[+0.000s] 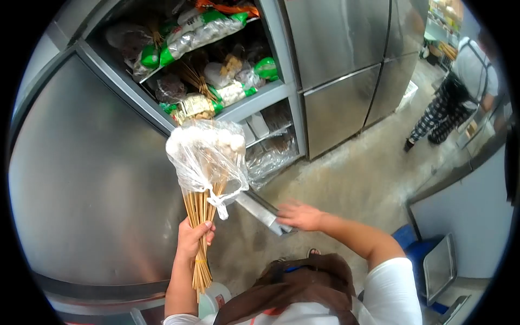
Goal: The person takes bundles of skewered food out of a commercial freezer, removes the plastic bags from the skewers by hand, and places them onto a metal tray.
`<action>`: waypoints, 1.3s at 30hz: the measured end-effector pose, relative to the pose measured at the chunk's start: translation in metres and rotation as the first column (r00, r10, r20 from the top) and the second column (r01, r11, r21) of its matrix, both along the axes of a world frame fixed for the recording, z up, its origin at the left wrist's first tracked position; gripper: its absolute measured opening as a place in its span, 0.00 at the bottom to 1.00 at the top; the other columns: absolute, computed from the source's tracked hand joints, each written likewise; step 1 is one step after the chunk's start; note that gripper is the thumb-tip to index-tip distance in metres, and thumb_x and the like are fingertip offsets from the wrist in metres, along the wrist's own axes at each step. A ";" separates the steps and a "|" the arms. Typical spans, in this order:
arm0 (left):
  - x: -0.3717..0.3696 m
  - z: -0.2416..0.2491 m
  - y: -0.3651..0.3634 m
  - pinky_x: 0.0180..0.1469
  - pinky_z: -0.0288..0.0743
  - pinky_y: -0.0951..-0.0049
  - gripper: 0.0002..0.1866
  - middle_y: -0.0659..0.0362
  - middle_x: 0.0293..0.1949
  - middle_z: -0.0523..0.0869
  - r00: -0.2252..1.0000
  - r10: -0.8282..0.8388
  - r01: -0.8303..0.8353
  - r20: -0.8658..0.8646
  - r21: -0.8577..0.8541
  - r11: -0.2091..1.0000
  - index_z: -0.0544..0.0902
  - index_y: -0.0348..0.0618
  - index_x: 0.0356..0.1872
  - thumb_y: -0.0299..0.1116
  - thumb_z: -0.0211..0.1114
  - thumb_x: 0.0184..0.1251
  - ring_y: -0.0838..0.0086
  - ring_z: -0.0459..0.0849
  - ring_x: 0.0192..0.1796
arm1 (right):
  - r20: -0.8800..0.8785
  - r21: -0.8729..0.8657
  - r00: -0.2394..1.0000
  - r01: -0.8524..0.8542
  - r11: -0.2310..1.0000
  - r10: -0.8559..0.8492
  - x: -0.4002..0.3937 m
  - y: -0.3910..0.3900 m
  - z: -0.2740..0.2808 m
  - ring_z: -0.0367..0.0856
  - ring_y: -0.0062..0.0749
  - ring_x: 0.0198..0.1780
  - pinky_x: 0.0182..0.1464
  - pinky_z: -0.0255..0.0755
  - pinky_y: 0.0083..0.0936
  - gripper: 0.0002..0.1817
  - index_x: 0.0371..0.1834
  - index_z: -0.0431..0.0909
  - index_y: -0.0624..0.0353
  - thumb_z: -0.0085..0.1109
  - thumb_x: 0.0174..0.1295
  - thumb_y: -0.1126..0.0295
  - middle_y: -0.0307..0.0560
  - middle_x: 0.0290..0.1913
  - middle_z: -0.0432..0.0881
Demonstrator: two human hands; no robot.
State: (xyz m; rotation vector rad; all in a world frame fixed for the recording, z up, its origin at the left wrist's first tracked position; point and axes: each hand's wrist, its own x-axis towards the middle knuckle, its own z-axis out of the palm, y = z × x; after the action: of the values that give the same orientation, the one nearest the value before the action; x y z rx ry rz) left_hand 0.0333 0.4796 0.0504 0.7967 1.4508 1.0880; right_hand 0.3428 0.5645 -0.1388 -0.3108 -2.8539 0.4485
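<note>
A thick bundle of bamboo skewers (pixel 200 208) is wrapped in the fist of my left hand (pixel 194 238). Pale, round food pieces on the upper ends sit inside a knotted clear plastic bag (pixel 208 154), and the bare sticks poke out below my fist. My right hand (pixel 300 215) holds nothing, its fingers apart and slightly blurred, right by the end of a metal door edge (pixel 262 212). In front of me the fridge (pixel 295 81) stands open, its shelves packed with bagged food (pixel 206 35) and more skewers (pixel 196 81).
A large steel door (pixel 97 179) swings out on the left. Closed steel doors (pixel 338 49) continue to the right of the open shelves. Farther off at the right, a person (pixel 460 86) stands on the concrete floor (pixel 346 179). A metal tray (pixel 440 268) leans beside blue containers (pixel 410 246) at lower right.
</note>
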 end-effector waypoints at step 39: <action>0.050 -0.142 0.136 0.23 0.67 0.78 0.13 0.59 0.22 0.78 0.864 -0.204 0.026 0.461 0.363 0.931 0.77 0.37 0.36 0.39 0.57 0.68 0.77 0.73 0.21 | -0.575 -0.813 0.049 -0.141 0.564 -0.817 -0.080 0.186 0.117 0.74 0.35 0.56 0.60 0.67 0.31 0.32 0.69 0.56 0.63 0.56 0.63 0.70 0.53 0.60 0.72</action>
State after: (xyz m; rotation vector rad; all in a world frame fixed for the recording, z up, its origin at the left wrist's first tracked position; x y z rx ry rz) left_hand 0.0828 0.6152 -0.0919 0.7643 0.7776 1.3557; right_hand 0.2630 0.7509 -0.0218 -0.6254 -0.9856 1.1143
